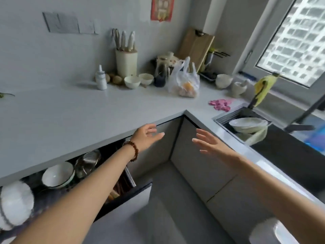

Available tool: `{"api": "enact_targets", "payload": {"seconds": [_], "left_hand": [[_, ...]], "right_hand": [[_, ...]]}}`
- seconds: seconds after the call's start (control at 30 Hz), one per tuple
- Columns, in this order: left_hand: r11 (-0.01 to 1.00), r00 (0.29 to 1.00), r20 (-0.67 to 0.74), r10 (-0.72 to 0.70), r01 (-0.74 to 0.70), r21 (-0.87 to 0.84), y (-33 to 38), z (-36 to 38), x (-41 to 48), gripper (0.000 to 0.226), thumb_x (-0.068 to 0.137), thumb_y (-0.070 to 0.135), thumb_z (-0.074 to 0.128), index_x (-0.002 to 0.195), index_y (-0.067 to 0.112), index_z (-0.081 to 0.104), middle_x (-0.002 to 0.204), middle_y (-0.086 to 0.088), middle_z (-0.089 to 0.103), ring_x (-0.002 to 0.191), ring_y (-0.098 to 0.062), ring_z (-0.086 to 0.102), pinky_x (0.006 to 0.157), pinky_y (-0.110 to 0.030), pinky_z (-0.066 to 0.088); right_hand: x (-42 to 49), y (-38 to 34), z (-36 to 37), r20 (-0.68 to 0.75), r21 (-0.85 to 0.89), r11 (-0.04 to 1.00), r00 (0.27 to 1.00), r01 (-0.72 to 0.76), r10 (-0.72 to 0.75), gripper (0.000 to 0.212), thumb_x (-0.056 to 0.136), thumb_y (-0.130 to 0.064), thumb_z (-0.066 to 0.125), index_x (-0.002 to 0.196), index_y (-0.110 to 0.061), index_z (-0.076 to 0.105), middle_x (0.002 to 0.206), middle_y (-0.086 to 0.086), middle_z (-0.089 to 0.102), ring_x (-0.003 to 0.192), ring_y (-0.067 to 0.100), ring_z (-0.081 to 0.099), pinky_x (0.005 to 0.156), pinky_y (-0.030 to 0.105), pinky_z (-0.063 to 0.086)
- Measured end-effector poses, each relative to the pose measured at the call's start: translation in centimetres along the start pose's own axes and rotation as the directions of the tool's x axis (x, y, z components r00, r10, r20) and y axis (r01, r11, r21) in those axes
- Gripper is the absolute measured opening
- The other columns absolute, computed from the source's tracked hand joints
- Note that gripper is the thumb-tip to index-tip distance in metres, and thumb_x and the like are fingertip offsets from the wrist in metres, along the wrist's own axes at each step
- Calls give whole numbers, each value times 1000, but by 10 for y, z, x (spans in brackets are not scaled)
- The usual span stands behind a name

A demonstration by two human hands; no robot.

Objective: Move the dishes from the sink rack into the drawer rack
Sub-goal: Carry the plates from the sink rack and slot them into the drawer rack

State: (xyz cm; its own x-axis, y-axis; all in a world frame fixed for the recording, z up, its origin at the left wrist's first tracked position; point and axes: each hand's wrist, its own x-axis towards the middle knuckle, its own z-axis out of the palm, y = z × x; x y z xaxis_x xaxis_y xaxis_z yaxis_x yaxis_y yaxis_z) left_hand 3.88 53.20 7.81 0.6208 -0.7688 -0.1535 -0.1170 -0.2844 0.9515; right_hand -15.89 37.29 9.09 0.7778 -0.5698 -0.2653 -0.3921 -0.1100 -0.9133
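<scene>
A plastic bag (184,80) is sitting on the table (70,110); left hand (147,137) and right hand (209,143) are hovering, fingers (200,132) spread, the plate (246,123) lying apart, rightward.

Nothing is showing clearly enough to be read as text, a label, a brand or a number. A red paper (162,8) is hanging on the wall (88,50) and is carrying yellow and pale marks, but they are blurring into shapes that cannot be made out as characters.
</scene>
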Motion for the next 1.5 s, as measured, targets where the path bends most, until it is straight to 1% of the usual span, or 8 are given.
{"api": "enact_targets", "payload": {"seconds": [0.27,0.4,0.7,1.0,1.13,1.33,1.4,1.5], "left_hand": [[994,971,225,79,-92,51,87,161,79,56,84,31,66,134,15,45,133,-3,53,119,-15,51,88,-23,39],[990,949,305,77,-109,90,100,225,133,58,83,33,67,133,13,45,134,-5,53,119,-17,52,91,-23,41],[978,907,421,2,-90,189,125,349,275,61,86,36,63,136,9,41,137,-9,50,124,-20,49,93,-24,38],[949,903,399,-159,29,313,113,460,377,74,86,50,56,142,10,30,147,-7,38,131,-22,41,107,-36,35],[926,891,391,-232,79,369,97,494,409,86,81,62,51,146,12,23,152,-6,30,135,-23,36,112,-42,32],[865,824,419,-381,158,476,74,520,456,123,56,87,38,148,10,14,155,-9,23,139,-25,30,114,-44,27],[829,790,424,-442,180,529,63,528,469,119,63,85,37,149,8,10,156,-11,18,141,-26,25,114,-44,24],[786,748,427,-509,202,584,49,535,486,132,53,93,34,148,4,11,152,-17,27,138,-31,32,112,-43,30]], "right_hand": [[-19,26,-173,-248,83,997,968,-4,25,93,63,-54,70,145,-31,34,150,-1,37,130,14,45,105,38,42],[4,51,-235,-347,116,993,937,-4,45,76,77,-42,69,144,-28,36,148,0,41,126,13,48,101,35,45],[90,104,-370,-478,111,990,869,-82,125,70,85,-35,67,146,-22,34,150,6,39,126,16,47,105,37,42],[178,178,-477,-487,76,982,853,-176,190,75,80,-41,71,144,-21,37,148,7,41,134,23,41,111,41,36],[210,205,-509,-467,22,977,862,-212,197,73,82,-41,69,144,-19,36,149,5,40,137,20,36,111,35,29],[255,230,-531,-427,-98,938,866,-332,262,76,81,-46,68,144,-19,36,145,4,45,133,19,42,106,31,33],[267,238,-532,-424,-141,921,862,-364,276,77,81,-48,69,144,-19,36,144,4,46,132,18,43,105,30,33],[283,246,-534,-476,-287,862,843,-418,250,79,79,-53,68,144,-20,36,144,2,47,133,19,43,110,35,34]]}}
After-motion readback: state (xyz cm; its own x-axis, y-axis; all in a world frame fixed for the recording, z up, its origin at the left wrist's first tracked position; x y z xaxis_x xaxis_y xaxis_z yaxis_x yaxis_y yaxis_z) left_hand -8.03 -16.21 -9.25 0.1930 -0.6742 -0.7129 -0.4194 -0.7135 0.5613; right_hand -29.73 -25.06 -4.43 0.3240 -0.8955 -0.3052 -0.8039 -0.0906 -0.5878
